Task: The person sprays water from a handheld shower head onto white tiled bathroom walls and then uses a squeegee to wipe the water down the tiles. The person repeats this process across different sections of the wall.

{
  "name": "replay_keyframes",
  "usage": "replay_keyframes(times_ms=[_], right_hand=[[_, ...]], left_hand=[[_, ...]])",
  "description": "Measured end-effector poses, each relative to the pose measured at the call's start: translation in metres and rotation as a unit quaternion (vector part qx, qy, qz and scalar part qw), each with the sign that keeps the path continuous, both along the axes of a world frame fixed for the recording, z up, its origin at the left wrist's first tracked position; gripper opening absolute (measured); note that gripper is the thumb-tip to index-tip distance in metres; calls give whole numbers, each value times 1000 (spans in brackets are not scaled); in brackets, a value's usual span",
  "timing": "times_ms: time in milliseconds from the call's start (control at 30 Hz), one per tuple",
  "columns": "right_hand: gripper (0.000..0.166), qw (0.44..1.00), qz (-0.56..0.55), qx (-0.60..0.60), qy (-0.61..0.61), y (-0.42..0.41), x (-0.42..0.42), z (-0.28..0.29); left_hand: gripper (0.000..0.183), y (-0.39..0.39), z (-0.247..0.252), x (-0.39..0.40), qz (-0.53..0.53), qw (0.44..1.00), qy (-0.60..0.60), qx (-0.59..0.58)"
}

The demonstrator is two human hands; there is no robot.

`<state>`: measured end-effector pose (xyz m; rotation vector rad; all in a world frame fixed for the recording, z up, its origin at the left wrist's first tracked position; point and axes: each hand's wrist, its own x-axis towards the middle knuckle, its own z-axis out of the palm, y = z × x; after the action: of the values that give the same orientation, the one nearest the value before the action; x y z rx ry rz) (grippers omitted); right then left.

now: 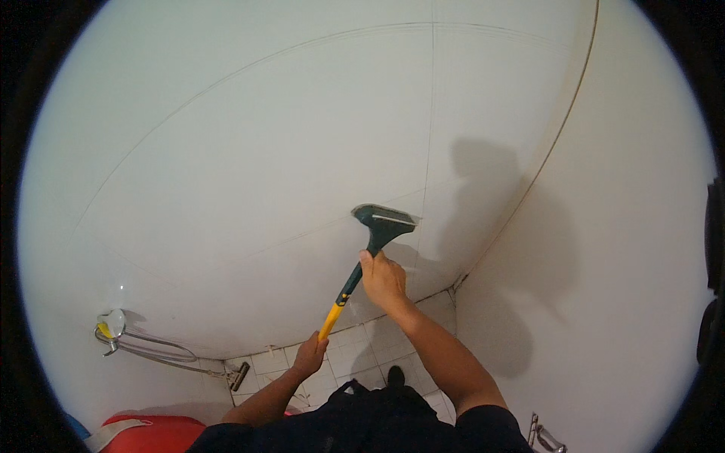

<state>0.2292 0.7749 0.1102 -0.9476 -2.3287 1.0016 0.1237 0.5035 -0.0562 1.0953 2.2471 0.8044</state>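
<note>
A scrubbing brush with a dark green head (388, 222) and a yellow lower handle (330, 321) lies slantwise before me, its head against the white wall (255, 170). Just below the head, my right hand (384, 280) is closed around the dark neck. My left hand (310, 355) grips the yellow part lower down, near its end. The head's underside, facing the wall, is mostly hidden.
A metal wall fitting with a looped shower hose (161, 346) is at lower left. Near it, a dark-headed tool (241, 376) stands by the tiled floor (272, 362). Red cloth or plastic (153, 436) is at bottom left. The side wall (628, 255) meets the front wall at right.
</note>
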Motion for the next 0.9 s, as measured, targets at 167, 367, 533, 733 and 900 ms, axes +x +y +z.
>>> replay_keyframes(times_ms=[167, 367, 533, 733, 900], right_hand=[[44, 974, -143, 166, 52, 49, -7, 39], [44, 979, -162, 121, 22, 39, -10, 109], [36, 995, -13, 99, -12, -72, -55, -30], [28, 916, -108, 252, 295, -32, -83, 42], [40, 954, -72, 200, 214, -130, -134, 50]], left_hand=[[35, 56, 62, 11, -14, 997, 1, 75], [34, 81, 115, 14, -18, 995, -23, 98], [36, -74, -12, -19, 25, 996, -90, 13], [39, -32, 91, -48, 2, 993, 4, 114], [41, -99, 64, -97, 81, 991, 35, 102]])
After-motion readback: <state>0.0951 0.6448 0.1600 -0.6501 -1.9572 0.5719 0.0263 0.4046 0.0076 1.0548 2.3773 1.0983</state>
